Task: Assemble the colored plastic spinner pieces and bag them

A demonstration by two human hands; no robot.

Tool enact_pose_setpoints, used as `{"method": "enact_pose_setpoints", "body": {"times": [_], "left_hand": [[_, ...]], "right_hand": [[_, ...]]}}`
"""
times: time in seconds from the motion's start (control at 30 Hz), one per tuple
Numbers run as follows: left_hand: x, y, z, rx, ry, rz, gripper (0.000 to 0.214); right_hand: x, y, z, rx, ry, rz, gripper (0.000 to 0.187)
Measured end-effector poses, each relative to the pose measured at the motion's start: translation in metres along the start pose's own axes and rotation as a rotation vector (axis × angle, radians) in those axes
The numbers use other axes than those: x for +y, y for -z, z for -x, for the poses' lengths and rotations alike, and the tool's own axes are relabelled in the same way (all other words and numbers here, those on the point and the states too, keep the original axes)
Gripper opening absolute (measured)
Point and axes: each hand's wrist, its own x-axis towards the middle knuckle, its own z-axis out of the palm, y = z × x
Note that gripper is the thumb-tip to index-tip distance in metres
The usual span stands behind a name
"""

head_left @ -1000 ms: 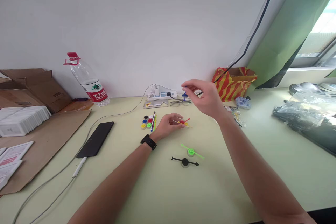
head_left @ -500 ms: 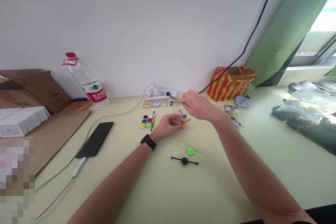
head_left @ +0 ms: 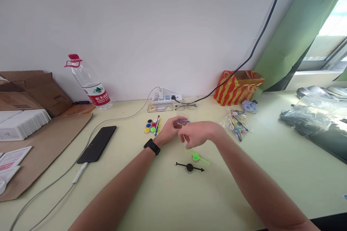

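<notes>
My left hand point(head_left: 171, 129), with a black band on its wrist, is curled around coloured arrow spinner parts point(head_left: 182, 122); a blue piece shows, most of the rest is covered. In front of them, my right hand point(head_left: 200, 133) has its fingers bent and drawn together, slightly blurred; what they hold, if anything, is hidden. Just below it lies a green arrow spinner point(head_left: 195, 157), its upper left tip near my fingers. A black arrow spinner point(head_left: 189, 168) rests nearer to me. Left of my hands are several coloured discs point(head_left: 151, 125) and loose arrows point(head_left: 157, 126) laid side by side.
A clear bag of spinner parts point(head_left: 238, 124) lies right of my hands. Behind are glasses point(head_left: 185, 106), a clear case point(head_left: 159, 107) and a power strip point(head_left: 166, 97). A phone point(head_left: 97, 144) on a cable and a bottle point(head_left: 99, 94) stand left; a striped bag point(head_left: 235, 88) stands back right.
My right hand has come down and towards me from behind the left hand, now covering part of the spinner parts. The glasses and the clear bag show more fully. My left hand has hardly moved.
</notes>
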Motion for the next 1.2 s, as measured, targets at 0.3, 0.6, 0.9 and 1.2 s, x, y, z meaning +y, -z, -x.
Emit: {"method": "enact_pose_setpoints", "body": {"times": [0.3, 0.6, 0.9, 1.2], "left_hand": [[0.000, -0.001, -0.001, 0.039, -0.050, -0.089, 0.040], [0.003, -0.008, 0.002, 0.060, 0.026, 0.014, 0.049], [0.005, -0.009, 0.002, 0.043, 0.022, 0.012, 0.049], [0.005, -0.008, 0.001, 0.039, 0.044, -0.025, 0.059]], "right_hand": [[0.007, -0.004, -0.021, -0.099, 0.082, -0.074, 0.015], [0.017, 0.042, 0.039, 1.067, 0.389, -0.410, 0.009], [0.032, 0.032, 0.024, 0.910, 0.161, -0.050, 0.016], [0.027, 0.030, 0.016, 0.884, 0.263, -0.138, 0.008]]}}
